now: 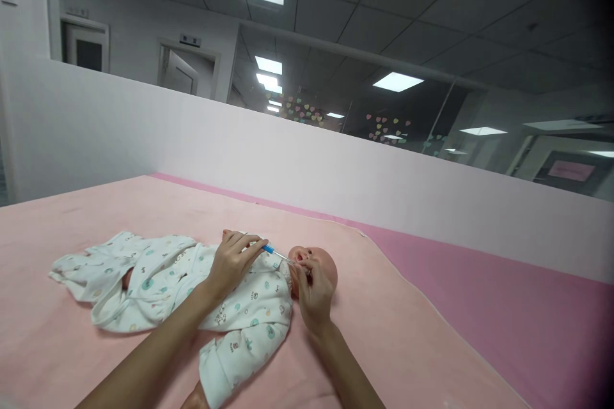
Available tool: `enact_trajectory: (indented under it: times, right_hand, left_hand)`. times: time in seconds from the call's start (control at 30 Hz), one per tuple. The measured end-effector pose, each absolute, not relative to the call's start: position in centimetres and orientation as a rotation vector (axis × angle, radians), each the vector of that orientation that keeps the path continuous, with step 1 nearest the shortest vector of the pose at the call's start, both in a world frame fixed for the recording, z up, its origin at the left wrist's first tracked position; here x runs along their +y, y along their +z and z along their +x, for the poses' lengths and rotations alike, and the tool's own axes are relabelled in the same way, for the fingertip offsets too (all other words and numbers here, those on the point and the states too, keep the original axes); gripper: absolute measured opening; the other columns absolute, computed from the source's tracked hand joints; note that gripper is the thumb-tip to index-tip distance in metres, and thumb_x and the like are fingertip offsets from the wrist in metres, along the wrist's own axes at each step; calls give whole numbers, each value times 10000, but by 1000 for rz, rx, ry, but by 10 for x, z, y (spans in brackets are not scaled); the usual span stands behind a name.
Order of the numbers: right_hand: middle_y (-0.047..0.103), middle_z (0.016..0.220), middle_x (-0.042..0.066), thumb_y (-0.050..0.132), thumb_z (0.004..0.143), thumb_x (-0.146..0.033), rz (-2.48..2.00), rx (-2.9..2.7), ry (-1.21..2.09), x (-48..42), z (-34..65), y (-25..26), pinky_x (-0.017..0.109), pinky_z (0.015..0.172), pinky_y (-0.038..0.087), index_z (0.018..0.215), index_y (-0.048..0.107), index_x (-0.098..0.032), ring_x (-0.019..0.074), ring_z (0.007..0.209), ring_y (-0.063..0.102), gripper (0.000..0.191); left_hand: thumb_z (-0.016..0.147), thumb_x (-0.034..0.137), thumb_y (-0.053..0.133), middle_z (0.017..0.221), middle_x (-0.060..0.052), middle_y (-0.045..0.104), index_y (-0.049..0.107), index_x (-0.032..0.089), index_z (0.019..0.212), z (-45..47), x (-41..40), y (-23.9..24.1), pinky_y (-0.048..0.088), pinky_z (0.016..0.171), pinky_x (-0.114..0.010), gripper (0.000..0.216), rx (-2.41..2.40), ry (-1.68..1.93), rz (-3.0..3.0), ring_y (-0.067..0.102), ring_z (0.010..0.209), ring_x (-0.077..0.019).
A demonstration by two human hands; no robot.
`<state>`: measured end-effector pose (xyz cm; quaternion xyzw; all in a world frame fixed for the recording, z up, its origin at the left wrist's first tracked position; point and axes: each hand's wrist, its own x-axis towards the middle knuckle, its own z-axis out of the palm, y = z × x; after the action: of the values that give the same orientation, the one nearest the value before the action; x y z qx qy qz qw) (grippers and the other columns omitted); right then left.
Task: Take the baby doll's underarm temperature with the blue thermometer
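Note:
A baby doll [327, 263] lies on its back with its head to the right, dressed in a white outfit [177, 268] with small printed animals and dots. Above its chest and neck is a thin blue-and-white stick [274, 252], slanting down to the right. My left hand [235, 260], over the doll's chest, is closed on the blue end. Beside the doll's mouth and chin, the fingers of my right hand [313, 287] are pinched together at the stick's white end. They hide that tip, so its exact contact with the doll cannot be made out.
The doll rests on a pale pink sheet [407, 339] over a darker pink surface [480, 268]. A low white wall [307, 163] runs along the far side, with glass panels above it. At the back left a door [180, 73] stands ajar.

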<state>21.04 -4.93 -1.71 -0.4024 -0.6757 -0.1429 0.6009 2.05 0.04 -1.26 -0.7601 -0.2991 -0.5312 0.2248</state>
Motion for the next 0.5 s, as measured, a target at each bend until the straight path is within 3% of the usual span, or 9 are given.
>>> enact_trajectory:
  times: [0.27, 0.5]
  right_hand:
    - [555, 506, 4, 412, 875, -299, -894, -1735, -668, -42, 225, -24, 264, 497, 430, 652, 564, -201, 139, 484, 530, 287]
    - [512, 456, 0, 344, 891, -311, -1004, -1649, -602, -44, 222, -27, 255, 468, 405, 553, 549, -204, 119, 410, 465, 409]
  left_hand:
    - [881, 192, 430, 925, -54, 647, 587, 227, 1055, 21, -3, -11, 405, 737, -318, 237, -786, -1405, -2139, 548, 781, -166]
    - [886, 191, 419, 924, -56, 651, 573, 222, 1058, 23, -4, -11, 404, 719, -323, 232, -754, -1385, -2112, 557, 763, -166]
